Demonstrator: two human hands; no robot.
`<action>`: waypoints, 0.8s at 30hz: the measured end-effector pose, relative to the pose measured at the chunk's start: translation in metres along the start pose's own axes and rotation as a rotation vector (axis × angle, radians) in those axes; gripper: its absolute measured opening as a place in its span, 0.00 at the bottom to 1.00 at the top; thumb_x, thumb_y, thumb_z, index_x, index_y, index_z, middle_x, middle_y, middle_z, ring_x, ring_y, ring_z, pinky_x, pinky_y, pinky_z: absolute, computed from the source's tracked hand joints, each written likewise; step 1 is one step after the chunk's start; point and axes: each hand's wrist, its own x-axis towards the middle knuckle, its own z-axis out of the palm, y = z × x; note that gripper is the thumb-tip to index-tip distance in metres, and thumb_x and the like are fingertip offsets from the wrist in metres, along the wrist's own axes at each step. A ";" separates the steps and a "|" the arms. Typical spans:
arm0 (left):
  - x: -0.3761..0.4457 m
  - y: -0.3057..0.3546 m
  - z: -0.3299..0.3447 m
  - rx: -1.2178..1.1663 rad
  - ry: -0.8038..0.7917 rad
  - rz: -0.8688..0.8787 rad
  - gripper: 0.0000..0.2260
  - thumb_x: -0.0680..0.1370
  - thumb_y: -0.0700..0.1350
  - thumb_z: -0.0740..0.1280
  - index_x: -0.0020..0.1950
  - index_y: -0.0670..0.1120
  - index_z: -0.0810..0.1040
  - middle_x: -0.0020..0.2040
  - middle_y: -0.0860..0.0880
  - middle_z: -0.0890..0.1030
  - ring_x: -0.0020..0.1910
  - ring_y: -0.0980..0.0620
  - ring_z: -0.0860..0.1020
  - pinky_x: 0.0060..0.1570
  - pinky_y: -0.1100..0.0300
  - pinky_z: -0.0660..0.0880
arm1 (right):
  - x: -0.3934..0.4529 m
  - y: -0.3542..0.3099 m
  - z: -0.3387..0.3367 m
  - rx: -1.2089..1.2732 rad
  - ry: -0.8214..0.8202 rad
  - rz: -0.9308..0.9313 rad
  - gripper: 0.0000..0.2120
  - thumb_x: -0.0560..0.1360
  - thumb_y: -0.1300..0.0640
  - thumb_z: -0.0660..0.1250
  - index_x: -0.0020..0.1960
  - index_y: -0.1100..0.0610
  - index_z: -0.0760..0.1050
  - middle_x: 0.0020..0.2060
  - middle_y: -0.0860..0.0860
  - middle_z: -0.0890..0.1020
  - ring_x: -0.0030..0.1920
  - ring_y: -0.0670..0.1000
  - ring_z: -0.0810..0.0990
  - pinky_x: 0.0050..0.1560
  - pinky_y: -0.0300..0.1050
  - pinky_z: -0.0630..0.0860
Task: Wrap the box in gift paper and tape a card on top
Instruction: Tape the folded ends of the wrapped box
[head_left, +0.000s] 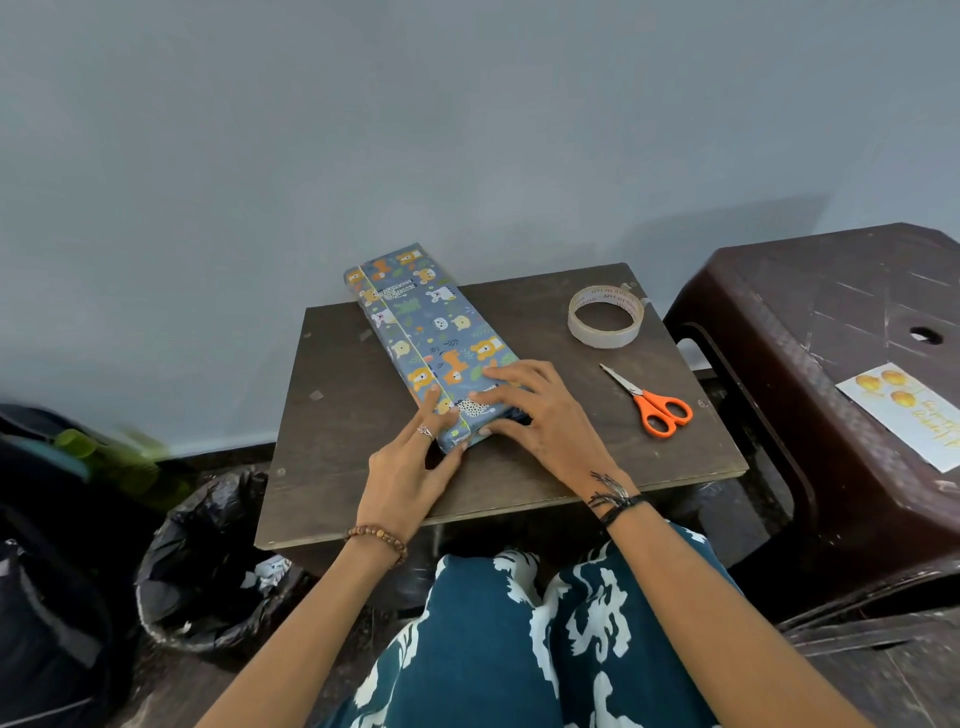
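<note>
Both forearms reach forward over the lap in blue-and-white patterned cloth, converging on the near end of the box (436, 338). The left arm, with a bead bracelet at the wrist, angles up and to the right. The left hand (410, 462) lies at the box's near left corner, its fingers fairly straight: the ringed finger lies along the top by the paper seam, and the thumb touches the near end face. It presses rather than grips, fingers uncurled.

The right arm, with dark threads tied at the wrist, angles up and to the left. The right hand (535, 415) lies palm down on the box's near right part, fingers spread and nearly straight over the top, thumb low against the near end. It too presses flat and clasps nothing.

The box is fully covered in blue animal-print paper. It lies on the small dark table (363, 457), running diagonally from the hands toward the wall, its far end overhanging the table's back edge.

To the right on the table lie orange-handled scissors (654, 402), blades closed, and beyond them a tape roll (605, 317) lying flat. Well apart, on the brown plastic stool (810, 322) at far right, rests the card (906, 410), white with yellow shapes.

At lower left stands a bin (202, 566) lined with a black bag.
</note>
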 end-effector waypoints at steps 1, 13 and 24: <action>0.001 0.001 0.000 -0.016 0.007 0.005 0.19 0.69 0.44 0.70 0.57 0.53 0.71 0.64 0.45 0.75 0.59 0.58 0.71 0.46 0.65 0.75 | 0.000 0.000 0.000 0.003 -0.002 -0.002 0.15 0.71 0.57 0.71 0.57 0.52 0.79 0.60 0.48 0.76 0.62 0.46 0.66 0.54 0.47 0.77; 0.036 0.045 -0.021 0.720 -0.210 0.190 0.15 0.66 0.52 0.74 0.45 0.43 0.82 0.41 0.46 0.82 0.43 0.47 0.82 0.46 0.54 0.78 | 0.000 0.002 0.000 0.049 -0.022 0.049 0.16 0.70 0.57 0.72 0.58 0.50 0.78 0.61 0.46 0.76 0.63 0.45 0.66 0.57 0.44 0.74; 0.110 0.042 -0.021 0.683 -0.988 0.053 0.46 0.72 0.61 0.65 0.76 0.45 0.39 0.77 0.45 0.38 0.76 0.45 0.43 0.71 0.50 0.58 | 0.001 -0.007 -0.011 0.169 -0.061 0.232 0.17 0.71 0.56 0.71 0.56 0.47 0.70 0.56 0.39 0.69 0.55 0.38 0.70 0.50 0.38 0.73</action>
